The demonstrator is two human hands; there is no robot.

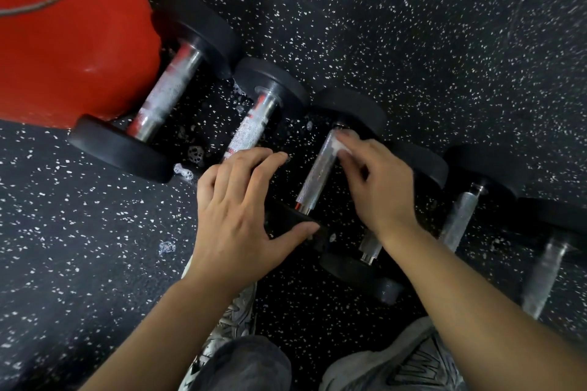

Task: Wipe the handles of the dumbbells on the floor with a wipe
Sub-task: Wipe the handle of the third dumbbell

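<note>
Pressing a white wipe (342, 145) to the third dumbbell's handle (317, 173) with right hand (378, 187) fingers pinched — left hand (241, 216) spreading flat, bracing its near weight (295, 225).

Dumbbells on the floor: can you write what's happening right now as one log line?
step: wiping third dumbbell handle | right hand: presses wipe at handle's far end | left hand: steadies near weight | red bucket: far left

Speckled black rubber floor (413, 41), red bucket (63, 41)
</note>
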